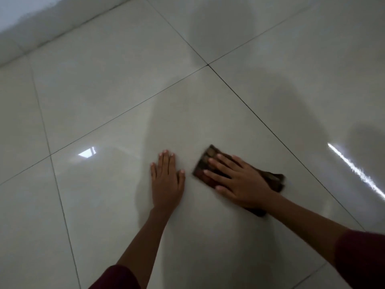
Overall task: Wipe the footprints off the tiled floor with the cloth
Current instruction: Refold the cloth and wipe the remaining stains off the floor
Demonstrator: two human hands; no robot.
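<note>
Right hand [239,180] pressed flat, fingers spread, on soft, limp brown cloth [210,163]; left hand [166,182] flat, gripping nothing, bracing on glossy, probably slippery floor [104,90].

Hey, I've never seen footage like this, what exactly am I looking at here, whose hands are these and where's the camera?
There is no machine here. The single picture comes from a camera worn on a person's head, looking down at their own two hands. The surface is a glossy pale tiled floor with dark grout lines. The left hand lies flat and empty on a tile. The right hand presses flat on a dark brown cloth, which looks blurred. I cannot make out any footprints.
</note>
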